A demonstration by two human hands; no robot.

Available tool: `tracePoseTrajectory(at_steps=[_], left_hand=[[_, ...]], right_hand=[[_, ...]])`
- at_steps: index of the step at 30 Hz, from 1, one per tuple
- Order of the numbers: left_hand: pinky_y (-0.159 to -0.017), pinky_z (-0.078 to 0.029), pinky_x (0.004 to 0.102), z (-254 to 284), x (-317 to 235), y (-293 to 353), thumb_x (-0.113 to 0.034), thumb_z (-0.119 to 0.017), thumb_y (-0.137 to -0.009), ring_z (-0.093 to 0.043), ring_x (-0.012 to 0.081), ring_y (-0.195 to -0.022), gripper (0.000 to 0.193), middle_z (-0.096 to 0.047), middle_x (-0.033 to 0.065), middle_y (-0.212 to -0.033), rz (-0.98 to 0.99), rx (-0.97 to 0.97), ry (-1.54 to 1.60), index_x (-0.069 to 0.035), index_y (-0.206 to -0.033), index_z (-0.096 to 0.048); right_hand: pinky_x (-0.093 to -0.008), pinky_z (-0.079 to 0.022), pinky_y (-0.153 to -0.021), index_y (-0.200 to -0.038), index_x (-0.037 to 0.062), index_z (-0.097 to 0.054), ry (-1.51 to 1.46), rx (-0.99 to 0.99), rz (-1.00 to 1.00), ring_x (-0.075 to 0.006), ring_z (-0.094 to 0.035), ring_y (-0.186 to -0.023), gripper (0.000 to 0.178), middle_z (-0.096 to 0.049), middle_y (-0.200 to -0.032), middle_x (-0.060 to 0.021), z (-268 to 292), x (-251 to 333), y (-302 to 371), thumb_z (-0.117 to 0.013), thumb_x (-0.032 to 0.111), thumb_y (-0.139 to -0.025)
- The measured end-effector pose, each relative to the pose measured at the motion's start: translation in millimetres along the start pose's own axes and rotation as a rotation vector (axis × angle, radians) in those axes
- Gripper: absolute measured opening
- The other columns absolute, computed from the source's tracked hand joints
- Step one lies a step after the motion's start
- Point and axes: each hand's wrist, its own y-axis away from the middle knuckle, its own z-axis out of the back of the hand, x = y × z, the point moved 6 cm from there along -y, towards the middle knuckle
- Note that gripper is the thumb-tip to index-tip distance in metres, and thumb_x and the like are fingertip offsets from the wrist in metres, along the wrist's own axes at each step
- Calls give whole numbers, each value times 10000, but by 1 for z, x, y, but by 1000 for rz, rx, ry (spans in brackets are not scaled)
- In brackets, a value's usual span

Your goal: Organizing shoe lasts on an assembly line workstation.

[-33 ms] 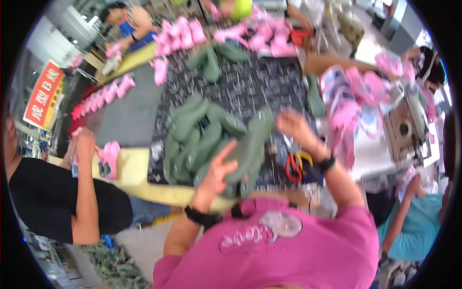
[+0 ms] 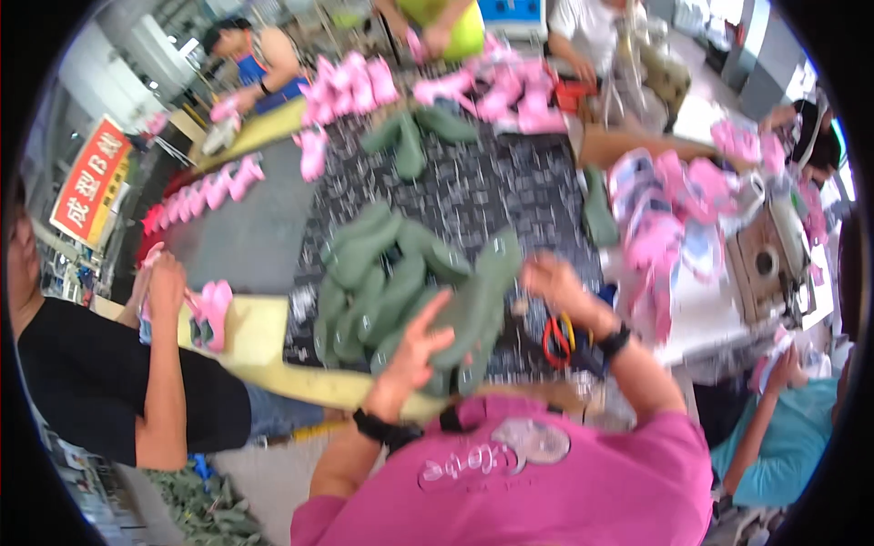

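Observation:
A pile of green shoe lasts [image 2: 369, 282] lies on the dark patterned tabletop [image 2: 537, 191] in front of me. My left hand [image 2: 417, 350] is at the near right side of the pile. Its fingers are spread and reach over a longer green last [image 2: 478, 296] that slants up to the right. Whether the palm bears on that last I cannot make out. My right hand [image 2: 557, 289] is just right of this last's far end, fingers loosely bent and slightly blurred, with nothing visible in them. Scissors with red and yellow handles [image 2: 556, 341] lie below my right wrist.
More green lasts [image 2: 410, 146] lie at the far side, and one [image 2: 597, 207] by the right edge. Pink shoe parts [image 2: 651, 227] are heaped beside a sewing machine [image 2: 772, 241]. Pink shoes [image 2: 350, 86] stand at the back. A person in black [image 2: 118, 382] works at left; others surround the table.
The table and the things on it appear slightly lower in the picture. My hands keep nearly the same place beside the slanting last.

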Motion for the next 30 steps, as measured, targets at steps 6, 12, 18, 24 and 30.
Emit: tracePoseTrajectory(at_steps=[6, 12, 18, 24, 30], left_hand=[[-894, -465, 339, 10, 45, -6, -13, -527, -873, -514, 224, -1104, 682, -432, 150, -1294, -11, -278, 132, -73, -1440, -154], [-980, -372, 332, 6, 69, -6, -45, -521, -892, -422, 193, -1188, 717, -378, 117, -1344, 126, -242, 31, -77, -1456, -79], [-785, -491, 303, 23, 44, -1, -141, -533, -907, -554, 193, -997, 604, -393, 144, -1328, 84, -98, -477, -27, -1412, -221], [-966, -327, 464, 34, 67, 20, -183, -651, -750, -374, 346, -1220, 599, -349, 166, -1362, -116, -15, -1480, -20, -1280, -427], [-1014, -201, 573, 33, 95, 26, -125, -608, -699, -212, 368, -1322, 509, -331, 75, -1401, -114, 71, -1599, -20, -1189, -519]], right_hand=[[-334, -439, -911, -1313, -45, -333, -458, 295, -299, -194, -523, -1071, 679, -494, -1219, -136, -123, -20, 40, -547, 443, -891], [-313, -480, -773, -1244, -37, -428, -712, -37, -413, -182, -563, -953, 604, -555, -1128, -114, -125, -29, 34, -684, 303, -815], [-330, -499, -740, -1178, -60, -474, -726, -117, -506, -209, -610, -856, 488, -606, -1000, -138, -102, -32, 25, -673, 131, -776], [-332, -509, -738, -1145, -84, -473, -732, -181, -528, -227, -619, -886, 476, -604, -1015, -155, -64, -36, 8, -670, 109, -757], [-389, -540, -716, -1126, -91, -504, -683, -305, -375, -263, -637, -850, 439, -621, -976, -167, -22, -38, -112, -654, 119, -771]])
